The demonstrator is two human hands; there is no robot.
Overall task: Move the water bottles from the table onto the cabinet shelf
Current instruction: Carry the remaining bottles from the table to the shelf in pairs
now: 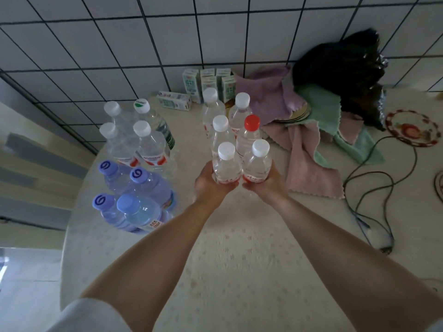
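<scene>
Clear water bottles stand in groups on the pale table (235, 248). My left hand (211, 185) grips a white-capped bottle (226, 164) around its lower body. Beside it, my right hand (266, 185) grips another white-capped bottle (257, 161); the two bottles are side by side. Just behind them stand three white-capped bottles and a red-capped bottle (250, 133). To the left is a cluster of white-capped bottles (141, 142) with one green-labelled bottle (155, 121). Nearer, several blue-capped bottles (136, 195) stand at the table's left edge. No cabinet shelf is in view.
Small milk cartons (208, 82) stand by the tiled wall, one carton (173, 100) lying flat. Pink and green cloths (309, 130) and a black bag (340, 68) lie at the right. A black cable (374, 188) snakes near a patterned plate (412, 128).
</scene>
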